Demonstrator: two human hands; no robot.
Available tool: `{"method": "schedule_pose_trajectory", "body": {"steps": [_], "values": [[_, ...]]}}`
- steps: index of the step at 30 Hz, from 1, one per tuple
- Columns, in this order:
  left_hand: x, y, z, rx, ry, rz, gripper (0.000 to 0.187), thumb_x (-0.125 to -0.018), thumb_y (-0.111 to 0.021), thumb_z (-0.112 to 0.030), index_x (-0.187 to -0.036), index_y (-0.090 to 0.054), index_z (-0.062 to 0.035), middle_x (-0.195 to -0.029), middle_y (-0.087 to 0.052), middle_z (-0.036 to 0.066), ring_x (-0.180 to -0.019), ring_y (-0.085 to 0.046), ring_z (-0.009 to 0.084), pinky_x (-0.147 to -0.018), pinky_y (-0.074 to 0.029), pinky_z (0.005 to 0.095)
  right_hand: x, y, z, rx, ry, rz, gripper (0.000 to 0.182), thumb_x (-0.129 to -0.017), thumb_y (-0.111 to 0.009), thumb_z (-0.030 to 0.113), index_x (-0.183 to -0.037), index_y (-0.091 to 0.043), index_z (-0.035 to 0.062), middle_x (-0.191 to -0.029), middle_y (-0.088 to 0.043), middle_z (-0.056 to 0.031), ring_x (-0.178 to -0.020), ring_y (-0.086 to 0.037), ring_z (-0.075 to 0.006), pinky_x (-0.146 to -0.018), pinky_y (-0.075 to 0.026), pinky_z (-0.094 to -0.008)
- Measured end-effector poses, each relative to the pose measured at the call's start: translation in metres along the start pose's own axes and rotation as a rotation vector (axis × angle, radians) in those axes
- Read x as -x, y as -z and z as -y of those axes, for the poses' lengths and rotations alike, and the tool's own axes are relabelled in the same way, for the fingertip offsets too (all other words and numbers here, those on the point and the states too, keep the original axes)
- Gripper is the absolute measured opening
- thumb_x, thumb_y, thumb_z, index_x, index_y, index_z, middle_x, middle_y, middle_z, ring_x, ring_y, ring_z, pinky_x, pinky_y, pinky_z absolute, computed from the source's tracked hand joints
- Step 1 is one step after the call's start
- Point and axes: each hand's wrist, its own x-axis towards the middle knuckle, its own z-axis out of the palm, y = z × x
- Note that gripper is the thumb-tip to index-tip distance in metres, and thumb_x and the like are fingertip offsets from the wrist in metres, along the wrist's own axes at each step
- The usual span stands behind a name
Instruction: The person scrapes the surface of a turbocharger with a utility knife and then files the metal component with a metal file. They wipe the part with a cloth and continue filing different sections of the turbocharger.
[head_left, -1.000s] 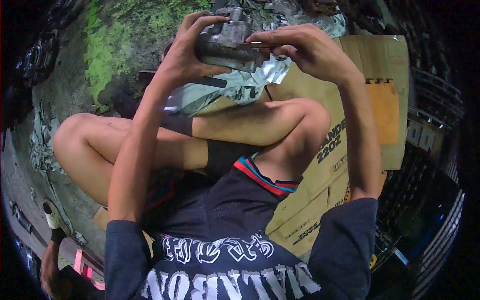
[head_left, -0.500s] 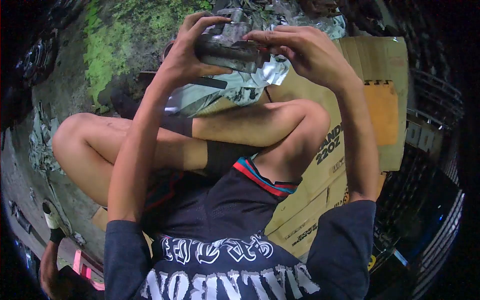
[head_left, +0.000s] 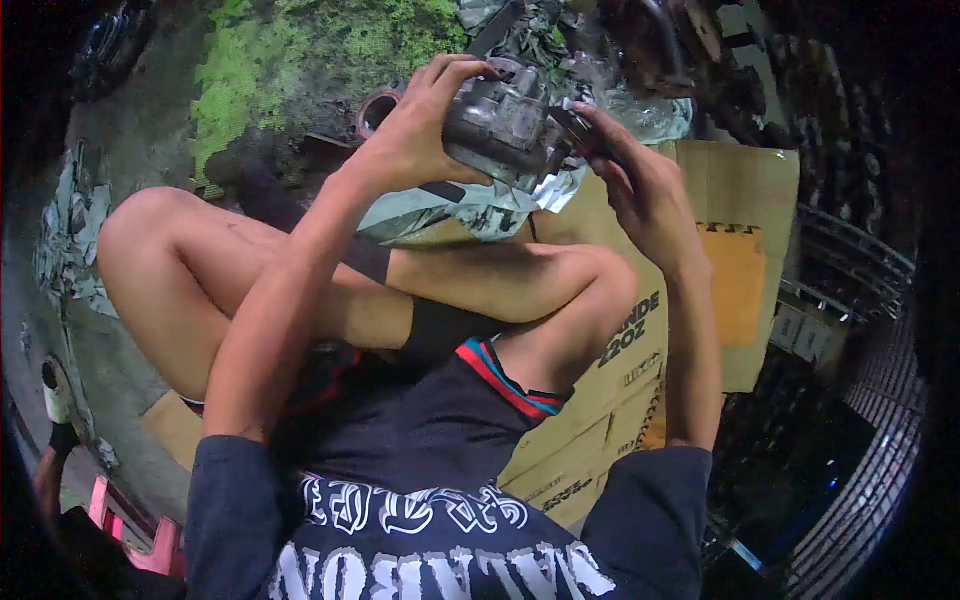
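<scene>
A dirty grey metal part [head_left: 505,120], cast and irregular in shape, is held up in front of my crossed legs. My left hand [head_left: 425,130] grips its left side, fingers over the top and thumb below. At its right end, my right hand [head_left: 635,170] pinches a small dark flat piece [head_left: 575,128] that touches or nearly touches the part. Stained whitish plastic [head_left: 480,218] lies under the part, and a round metal ring or pipe opening [head_left: 378,112] shows behind my left wrist.
Flattened cardboard [head_left: 740,180] with an orange patch [head_left: 730,280] lies to the right. Green-stained floor [head_left: 300,60] spreads at the upper left. Another person's arm [head_left: 50,470] and a pink object [head_left: 135,520] are at the lower left. Metal racks stand at the right.
The metal part now appears lower and turned, with its rounded side showing. My right hand has moved lower, and the dark flat piece now shows in its fingers. The view has shifted.
</scene>
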Motion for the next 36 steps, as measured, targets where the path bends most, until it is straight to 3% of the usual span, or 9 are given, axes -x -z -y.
{"method": "schedule_pose_trajectory", "body": {"steps": [7,11,14,17,21,24,30,32,36], "values": [[-0.001,-0.002,0.004,0.047,-0.017,-0.04,0.113,-0.053,-0.102,-0.017,-0.151,-0.047,-0.0126,-0.154,-0.047,0.015,-0.148,-0.044,0.0378,-0.126,-0.038,0.0477,-0.01,-0.003,-0.006,0.069,0.093,0.171,0.058,-0.1,-0.064,0.004,-0.155,-0.058,0.0219,-0.108,-0.074,-0.022,-0.089,-0.069,-0.0414,-0.08,-0.055,-0.0463],[-0.001,-0.006,0.005,0.045,-0.007,-0.047,0.113,-0.052,-0.102,-0.016,-0.151,-0.047,-0.0123,-0.154,-0.047,0.015,-0.149,-0.043,0.0377,-0.127,-0.037,0.048,-0.016,-0.005,-0.009,0.042,0.111,0.066,0.06,-0.099,-0.066,0.003,-0.155,-0.059,0.0222,-0.101,-0.073,-0.0214,-0.083,-0.067,-0.0395,-0.076,-0.054,-0.045],[0.0,-0.006,0.008,0.048,-0.006,-0.066,0.114,-0.051,-0.102,-0.014,-0.151,-0.047,-0.0126,-0.153,-0.048,0.014,-0.149,-0.043,0.0376,-0.127,-0.037,0.0475,-0.018,0.005,0.004,0.1,0.019,0.169,0.059,-0.099,-0.066,0.002,-0.154,-0.06,0.0216,-0.101,-0.073,-0.0214,-0.081,-0.067,-0.0391,-0.077,-0.054,-0.044],[0.002,-0.005,0.003,0.062,-0.014,-0.037,0.113,-0.051,-0.101,-0.014,-0.15,-0.048,-0.0128,-0.153,-0.048,0.014,-0.148,-0.044,0.0374,-0.127,-0.037,0.047,-0.021,0.008,-0.007,0.041,0.087,0.189,0.06,-0.098,-0.066,0.001,-0.154,-0.06,0.0218,-0.101,-0.073,-0.0212,-0.08,-0.066,-0.0385,-0.077,-0.054,-0.0432],[0.001,-0.004,0.003,0.078,-0.017,-0.047,0.112,-0.051,-0.101,-0.013,-0.149,-0.048,-0.0128,-0.153,-0.048,0.014,-0.148,-0.044,0.0369,-0.127,-0.037,0.0469,-0.02,0.007,0.003,0.057,0.008,0.172,0.06,-0.098,-0.066,0.001,-0.154,-0.06,0.0221,-0.101,-0.073,-0.0214,-0.082,-0.066,-0.0399,-0.077,-0.054,-0.0449],[0.001,-0.004,0.003,0.078,-0.009,-0.04,0.112,-0.051,-0.101,-0.013,-0.149,-0.048,-0.0128,-0.153,-0.048,0.014,-0.149,-0.043,0.0369,-0.127,-0.037,0.047,-0.022,0.01,0.008,0.089,0.076,0.234,0.06,-0.097,-0.066,0.001,-0.153,-0.061,0.0226,-0.102,-0.073,-0.0225,-0.083,-0.066,-0.043,-0.077,-0.054,-0.0473],[0.001,-0.009,0.007,0.054,-0.007,-0.06,0.113,-0.052,-0.101,-0.014,-0.151,-0.047,-0.0126,-0.155,-0.047,0.015,-0.15,-0.042,0.0372,-0.127,-0.036,0.0473,-0.025,0.008,0.006,0.082,0.126,0.124,0.057,-0.097,-0.066,0.001,-0.151,-0.063,0.0211,-0.104,-0.073,-0.0229,-0.087,-0.066,-0.0465,-0.079,-0.053,-0.0498],[0.0,-0.006,0.006,0.05,-0.01,-0.059,0.114,-0.052,-0.101,-0.014,-0.152,-0.047,-0.0125,-0.155,-0.047,0.015,-0.15,-0.042,0.0373,-0.128,-0.036,0.0473,-0.025,0.014,0.016,0.175,0.024,0.304,0.057,-0.097,-0.063,-0.007,-0.15,-0.064,0.0146,-0.118,-0.076,-0.0215,-0.101,-0.075,-0.0379,-0.091,-0.057,-0.0367],[0.0,-0.005,0.002,0.047,-0.005,-0.032,0.115,-0.051,-0.101,-0.014,-0.152,-0.047,-0.0122,-0.155,-0.046,0.015,-0.149,-0.042,0.0378,-0.128,-0.035,0.0475,-0.028,0.017,0.015,0.153,-0.028,0.224,0.056,-0.098,-0.063,-0.007,-0.149,-0.064,0.0151,-0.122,-0.075,-0.0226,-0.102,-0.076,-0.0374,-0.091,-0.057,-0.0367]]}}
